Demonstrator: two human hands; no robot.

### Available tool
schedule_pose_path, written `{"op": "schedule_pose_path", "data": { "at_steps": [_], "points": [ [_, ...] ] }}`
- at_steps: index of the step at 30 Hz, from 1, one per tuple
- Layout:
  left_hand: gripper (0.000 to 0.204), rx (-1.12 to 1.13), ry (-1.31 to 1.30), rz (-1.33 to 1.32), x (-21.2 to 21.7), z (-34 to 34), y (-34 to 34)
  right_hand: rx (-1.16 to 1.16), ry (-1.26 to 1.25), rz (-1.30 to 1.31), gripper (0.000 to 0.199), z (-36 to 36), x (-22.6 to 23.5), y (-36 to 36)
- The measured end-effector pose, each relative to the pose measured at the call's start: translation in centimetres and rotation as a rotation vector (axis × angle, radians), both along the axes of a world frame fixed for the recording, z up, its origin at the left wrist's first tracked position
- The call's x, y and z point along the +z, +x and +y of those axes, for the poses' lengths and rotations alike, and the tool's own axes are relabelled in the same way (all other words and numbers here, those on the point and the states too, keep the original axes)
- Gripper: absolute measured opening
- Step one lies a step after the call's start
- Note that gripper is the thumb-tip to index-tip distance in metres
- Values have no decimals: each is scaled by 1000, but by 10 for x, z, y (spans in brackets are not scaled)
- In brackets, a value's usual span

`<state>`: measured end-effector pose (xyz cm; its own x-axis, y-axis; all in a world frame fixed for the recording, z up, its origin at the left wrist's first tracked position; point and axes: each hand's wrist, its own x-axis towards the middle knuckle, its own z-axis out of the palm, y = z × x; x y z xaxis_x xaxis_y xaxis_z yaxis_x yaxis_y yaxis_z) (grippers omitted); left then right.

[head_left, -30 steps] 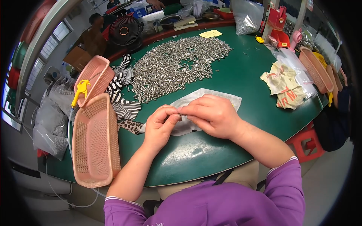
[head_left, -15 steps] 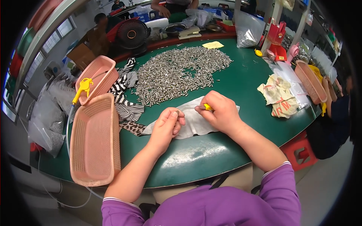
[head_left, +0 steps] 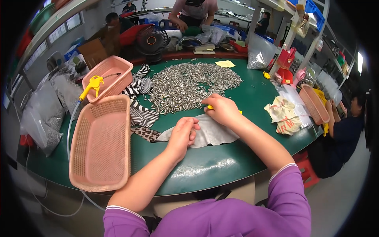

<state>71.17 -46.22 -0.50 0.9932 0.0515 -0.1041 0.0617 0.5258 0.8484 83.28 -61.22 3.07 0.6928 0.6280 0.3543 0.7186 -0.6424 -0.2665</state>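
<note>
My left hand (head_left: 181, 136) is curled closed over the grey cloth (head_left: 215, 137); whatever its fingers pinch is hidden. A tool with a yellow handle (head_left: 210, 107) is in my closed right hand (head_left: 223, 110), which covers most of it, so its kind cannot be made out. Its tip side is at the near edge of a wide pile of small silver metal pins (head_left: 177, 87). The grey cloth lies flat on the green table under both hands.
Two pink plastic baskets (head_left: 126, 158) stand at the left, with a yellow air gun (head_left: 94, 87) on the far one. Striped cloth strips (head_left: 143, 115) lie beside them. Crumpled printed cloth (head_left: 282, 112) is at the right. A black fan (head_left: 151, 40) stands behind; other people sit around.
My right hand has moved forward and slightly left with the yellow-handled tool, up to the pile's edge. The left hand has turned, hiding the small piece seen between thumb and finger. The view has shifted.
</note>
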Motion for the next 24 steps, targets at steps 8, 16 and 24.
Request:
{"op": "schedule_pose_path", "data": {
  "at_steps": [8,16,24],
  "points": [
    [22,-18,7,22,-2,0,2,48,-31,-39,22,17,-16,27],
    [22,-27,43,18,-3,-1,2,-13,21,19,21,14,-9,21],
    [22,-41,85,9,0,-2,-1,-77,-30,165,21,12,-6,25]
  ]
}}
